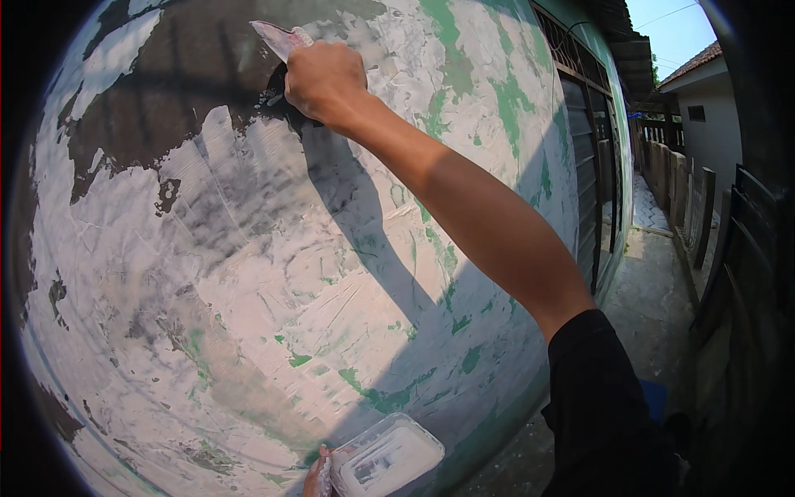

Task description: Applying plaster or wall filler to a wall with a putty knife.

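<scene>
High on the wall, my right hand (327, 81) is closed around a putty knife (278, 38). Its blade is smeared with white and points up and left, close to the wall; its handle is hidden in my fist. The wall (273, 290) carries uneven white filler, with green paint and a dark grey patch (178, 91) showing through at the upper left. At the bottom edge, my left hand (318, 475), only partly in view, grips a see-through plastic tub (396, 454) by its left side. White filler coats the tub.
A louvred window (581, 141) with metal bars is set in the wall to the right. Beyond it, a narrow concrete path (654, 273) runs back beside a low fence (683, 178). A blue object (654, 399) stands behind my right sleeve. Sunlight and shadow cross the wall.
</scene>
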Demonstrator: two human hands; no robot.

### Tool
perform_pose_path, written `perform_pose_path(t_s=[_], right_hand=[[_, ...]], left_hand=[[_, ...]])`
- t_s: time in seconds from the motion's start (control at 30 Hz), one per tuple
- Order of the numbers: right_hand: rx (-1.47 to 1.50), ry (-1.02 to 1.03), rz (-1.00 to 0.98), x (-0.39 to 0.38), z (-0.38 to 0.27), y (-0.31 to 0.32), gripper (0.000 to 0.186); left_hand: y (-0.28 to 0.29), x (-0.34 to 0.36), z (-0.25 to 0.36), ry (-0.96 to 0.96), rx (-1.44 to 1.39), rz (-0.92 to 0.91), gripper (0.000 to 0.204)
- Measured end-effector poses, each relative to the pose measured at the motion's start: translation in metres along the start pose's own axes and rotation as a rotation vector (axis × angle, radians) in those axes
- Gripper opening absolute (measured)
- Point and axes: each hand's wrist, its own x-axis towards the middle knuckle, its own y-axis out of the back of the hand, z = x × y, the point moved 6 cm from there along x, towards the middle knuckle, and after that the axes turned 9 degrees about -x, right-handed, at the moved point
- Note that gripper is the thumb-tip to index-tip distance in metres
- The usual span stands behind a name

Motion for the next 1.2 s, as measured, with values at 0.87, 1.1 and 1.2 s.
perform_pose_path(t_s=[0.87, 1.1, 1.2], right_hand=[[-0.138, -0.206, -0.006, 0.03, 0.104, -0.015, 0.021], [-0.031, -0.143, -0.047, -0.002, 0.035, -0.019, 0.025], [0.061, -0.048, -0.035, -0.001, 0.009, 0.002, 0.025]], left_hand=[[0.018, -0.03, -0.018, 0.091, 0.002, 0.181, 0.057], [0.004, -0.022, -0.013, 0.084, -0.035, 0.132, 0.062], [0.022, -0.01, -0.025, 0.017, -0.004, 0.091, 0.064]])
